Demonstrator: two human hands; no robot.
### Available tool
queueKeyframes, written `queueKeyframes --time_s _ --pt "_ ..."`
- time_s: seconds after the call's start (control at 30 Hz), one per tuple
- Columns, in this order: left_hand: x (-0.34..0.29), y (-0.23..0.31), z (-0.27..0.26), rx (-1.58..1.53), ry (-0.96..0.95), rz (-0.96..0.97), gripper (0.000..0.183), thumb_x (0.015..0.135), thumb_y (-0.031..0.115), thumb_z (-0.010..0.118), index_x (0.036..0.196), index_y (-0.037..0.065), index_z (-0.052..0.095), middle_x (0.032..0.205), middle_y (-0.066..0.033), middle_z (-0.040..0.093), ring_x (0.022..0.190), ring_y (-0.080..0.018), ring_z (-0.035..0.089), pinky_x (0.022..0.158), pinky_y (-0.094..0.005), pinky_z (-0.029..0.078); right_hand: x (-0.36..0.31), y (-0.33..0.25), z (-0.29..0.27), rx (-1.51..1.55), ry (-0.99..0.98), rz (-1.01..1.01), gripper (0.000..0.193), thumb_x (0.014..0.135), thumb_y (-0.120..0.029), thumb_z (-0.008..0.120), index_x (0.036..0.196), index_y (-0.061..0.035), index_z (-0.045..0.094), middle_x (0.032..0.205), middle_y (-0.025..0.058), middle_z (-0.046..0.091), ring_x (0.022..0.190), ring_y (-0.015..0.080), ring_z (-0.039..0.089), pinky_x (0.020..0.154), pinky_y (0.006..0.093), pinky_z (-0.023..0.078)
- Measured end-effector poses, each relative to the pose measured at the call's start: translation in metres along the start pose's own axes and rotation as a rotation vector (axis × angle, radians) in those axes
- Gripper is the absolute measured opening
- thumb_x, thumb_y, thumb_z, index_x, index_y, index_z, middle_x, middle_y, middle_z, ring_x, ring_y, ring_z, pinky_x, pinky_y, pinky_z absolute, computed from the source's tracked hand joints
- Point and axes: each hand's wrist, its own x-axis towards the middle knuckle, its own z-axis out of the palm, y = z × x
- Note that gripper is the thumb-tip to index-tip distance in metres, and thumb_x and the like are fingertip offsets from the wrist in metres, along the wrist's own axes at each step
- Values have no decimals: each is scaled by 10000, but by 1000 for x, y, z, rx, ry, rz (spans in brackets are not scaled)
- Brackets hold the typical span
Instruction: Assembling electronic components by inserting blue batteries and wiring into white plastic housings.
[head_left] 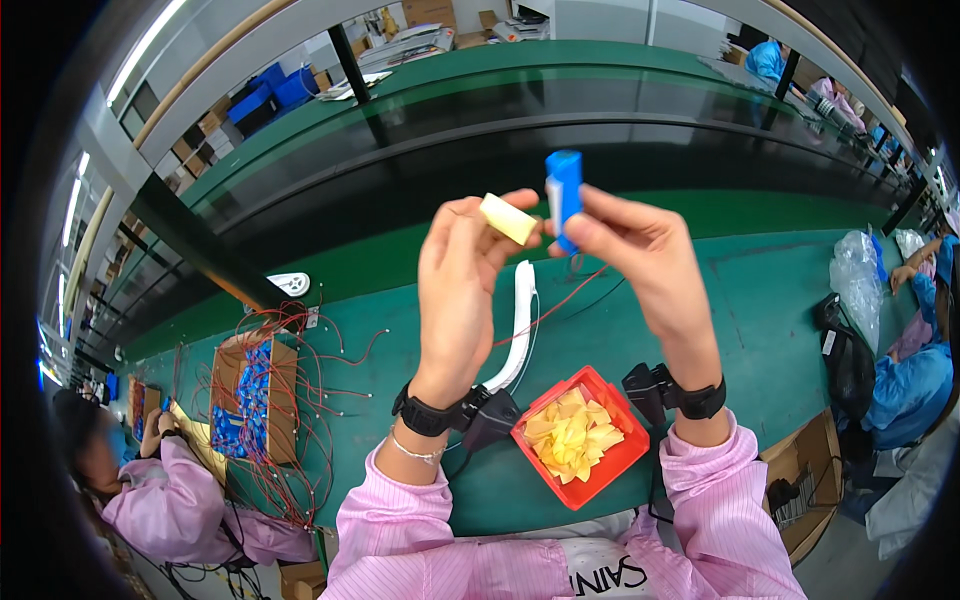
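My left hand [455, 270] pinches a small pale yellow rectangular piece [509, 219] between thumb and fingers. My right hand [655, 260] grips a blue wrapped battery pack [565, 185], held upright just to the right of the yellow piece. A thin red wire and a dark wire trail below the pack. Both hands are raised over the green bench, close together; whether the fingertips touch cannot be made out. Below them sits a red square tray [612, 475] with a heap of yellow pieces [570, 436] like the held one.
A cardboard box [284, 400] of blue packs [256, 395], red wires spilling out, stands at left. A curved white object [522, 320] lies behind the tray. A dark conveyor [480, 165] crosses beyond the bench [760, 320]. Co-workers sit at both sides; a black bag [845, 355] lies right.
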Motion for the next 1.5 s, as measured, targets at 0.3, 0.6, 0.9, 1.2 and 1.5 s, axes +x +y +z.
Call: queueKeyframes --time_s 0.3,0.6,0.9,1.2,1.5 --pt "-42 -20 1 1206 -884 -104 114 840 64 520 879 -42 537 766 -200 619 753 -339 637 665 -395 506 8 -24 -71 -60 317 -40 384 893 -136 661 1211 63 579 999 159 679 849 168 658 755 267 516" --pt "-9 -40 -27 1736 -519 -45 433 905 366 552 877 -62 608 799 -239 641 774 -403 634 680 -470 504 0 -30 -87 -285 316 -4 432 878 -204 684 1208 58 588 973 134 689 820 141 648 750 252 501" --pt "49 -100 -97 874 -390 -764 428 928 276 407 1133 -81 525 952 -174 654 826 -266 676 742 -360 536 9 -3 -48 -269 1 139 361 905 -195 642 1169 46 594 953 100 683 830 112 619 761 250 484" --pt "34 -50 -37 86 -175 -351 704 967 630 208 1197 36 508 979 -85 640 847 -156 641 770 -307 537 3 10 -1 -249 -63 239 372 878 -170 669 1127 98 600 916 104 677 783 110 626 694 263 517" --pt "9 -22 -4 161 -157 -105 769 940 677 138 1372 74 342 1184 -168 562 1074 -228 579 952 -389 457 -8 16 26 -268 76 129 346 853 -99 677 1132 90 596 872 106 677 784 98 636 665 247 525"
